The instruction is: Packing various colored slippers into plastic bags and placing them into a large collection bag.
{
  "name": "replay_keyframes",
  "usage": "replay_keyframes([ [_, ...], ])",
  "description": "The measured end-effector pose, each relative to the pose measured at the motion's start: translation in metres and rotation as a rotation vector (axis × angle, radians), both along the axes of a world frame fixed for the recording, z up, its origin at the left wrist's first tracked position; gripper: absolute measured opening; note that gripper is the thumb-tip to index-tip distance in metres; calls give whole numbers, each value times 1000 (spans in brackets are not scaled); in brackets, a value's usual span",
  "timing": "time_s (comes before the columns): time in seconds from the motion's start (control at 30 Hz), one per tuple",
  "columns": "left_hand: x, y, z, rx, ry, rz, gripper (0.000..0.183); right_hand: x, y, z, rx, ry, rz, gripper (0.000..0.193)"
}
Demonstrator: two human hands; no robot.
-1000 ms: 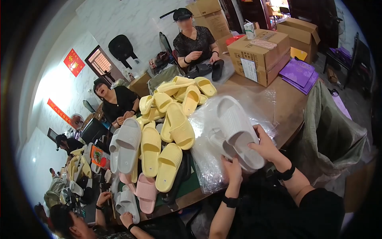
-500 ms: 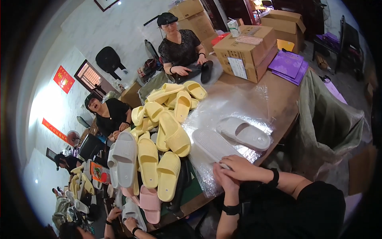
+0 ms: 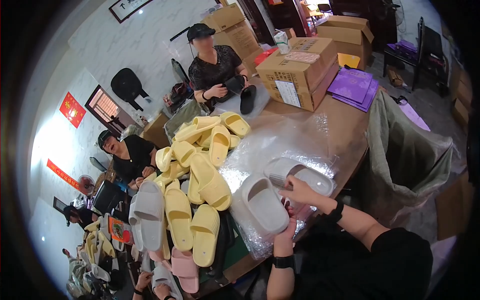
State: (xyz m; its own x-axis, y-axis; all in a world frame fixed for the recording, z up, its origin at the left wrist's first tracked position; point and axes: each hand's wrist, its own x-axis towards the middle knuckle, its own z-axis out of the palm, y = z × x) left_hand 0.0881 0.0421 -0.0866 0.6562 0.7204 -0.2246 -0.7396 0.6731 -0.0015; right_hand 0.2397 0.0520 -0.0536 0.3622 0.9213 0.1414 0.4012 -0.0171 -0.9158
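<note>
The left hand (image 3: 286,225), palm up with fingers partly curled, cups the right edge of a light gray slide sandal (image 3: 266,207); whether it truly grips cannot be told. The right hand (image 3: 299,191) is half open, fingers bent, over the near side of a second gray slide (image 3: 320,184), and whether it pinches anything is unclear. Both slides lie over clear plastic bags (image 3: 285,135) at the near edge of the brown table (image 3: 352,122), beside a heap of yellow slides (image 3: 210,172); small printed marks on several yellow insoles are too tiny to read. A taped cardboard carton (image 3: 322,82) bears dark printed lettering and a white rectangular label (image 3: 287,93) with fine lines of text. Next to it, purple printed bags (image 3: 350,89) carry a paler pattern. On the wall, a red square poster (image 3: 73,109) and a red strip banner (image 3: 64,175) show gold designs, and a framed sign (image 3: 129,7) has black brush characters.
</note>
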Motion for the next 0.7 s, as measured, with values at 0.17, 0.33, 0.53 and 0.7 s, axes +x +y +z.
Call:
replay_keyframes([
  [0.17, 2, -2, -31, 206, 245, -25, 44, -18, -1, 23, -71, 90, -33, 40],
  [0.33, 0, -10, -50, 228, 62, -30, 38, -38, 6, 30, 107, -230, -128, 39],
  [0.53, -18, -30, -76, 1348, 1885, 219, 39, -37, 12, 50, -1, 48, -28, 31],
  [0.7, -21, -17, -5, 1912, 1850, 267, 47, -35, -17, 100, 277, 371, 1, 34],
])
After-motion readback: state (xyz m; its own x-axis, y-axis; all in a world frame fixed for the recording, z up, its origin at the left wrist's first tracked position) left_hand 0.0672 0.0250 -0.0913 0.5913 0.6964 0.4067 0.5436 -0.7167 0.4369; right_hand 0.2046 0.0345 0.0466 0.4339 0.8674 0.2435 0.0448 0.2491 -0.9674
